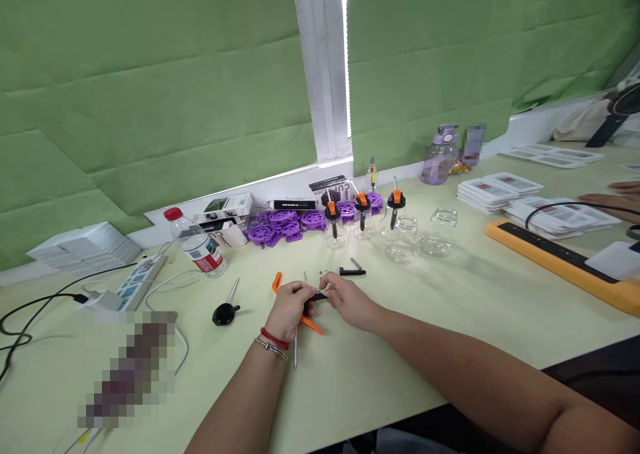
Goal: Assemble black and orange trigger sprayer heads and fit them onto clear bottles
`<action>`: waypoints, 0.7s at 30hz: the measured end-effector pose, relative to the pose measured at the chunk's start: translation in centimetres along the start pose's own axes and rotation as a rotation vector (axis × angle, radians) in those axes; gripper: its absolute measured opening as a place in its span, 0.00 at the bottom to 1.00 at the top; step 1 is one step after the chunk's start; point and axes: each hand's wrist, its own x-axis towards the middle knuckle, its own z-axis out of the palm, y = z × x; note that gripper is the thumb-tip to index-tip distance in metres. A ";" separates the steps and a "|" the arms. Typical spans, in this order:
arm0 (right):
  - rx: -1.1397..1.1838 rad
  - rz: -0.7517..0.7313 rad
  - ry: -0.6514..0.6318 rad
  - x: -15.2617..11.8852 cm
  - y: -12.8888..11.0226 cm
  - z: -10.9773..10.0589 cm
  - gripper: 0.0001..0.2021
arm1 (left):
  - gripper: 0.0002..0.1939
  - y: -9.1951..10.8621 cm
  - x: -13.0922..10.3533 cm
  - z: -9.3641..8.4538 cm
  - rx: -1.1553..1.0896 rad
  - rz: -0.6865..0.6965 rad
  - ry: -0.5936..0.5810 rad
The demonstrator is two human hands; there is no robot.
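Observation:
Close together over the table, my left hand [293, 305] and my right hand [353, 302] pinch a small black part [319, 297] between them, one at each end. Fingers cover much of it. Around my left hand lie an orange handle-like piece [313, 326], partly hidden, and a thin metal rod [295, 353]. Just beyond my right hand are a black tube-like part [353, 272] and a small coil spring [356, 263]. A black round lid [223, 314] with a metal shaft rests to the left.
Glass jars [401, 244], some with black-and-orange grinder tops [396, 201], stand behind. Purple plastic parts [285, 226], a red-capped bottle [200, 244] and boxes [225, 207] line the back. An orange power strip [560, 264] and card stacks [487, 193] sit right, near another person's hands [607, 204].

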 end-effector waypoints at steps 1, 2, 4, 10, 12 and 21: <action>0.004 -0.001 0.002 0.0 0.0 0.0 0.09 | 0.07 0.0 0.0 0.0 -0.003 0.000 0.000; 0.007 0.001 0.000 0.0 0.0 0.0 0.09 | 0.07 0.0 0.0 0.0 -0.007 -0.001 -0.001; 0.015 0.011 -0.009 0.0 -0.1 -0.1 0.09 | 0.08 0.1 -0.1 0.0 -0.009 -0.007 0.000; 0.046 0.030 -0.011 0.0 -0.2 -0.1 0.08 | 0.07 0.4 -0.4 0.1 -0.009 -0.024 0.008; 0.053 0.027 -0.012 0.0 -0.2 0.0 0.08 | 0.07 0.4 -0.4 0.2 -0.015 -0.019 0.009; 0.059 0.036 -0.013 0.1 -0.3 -0.1 0.07 | 0.07 0.2 -0.1 0.0 0.004 -0.010 0.011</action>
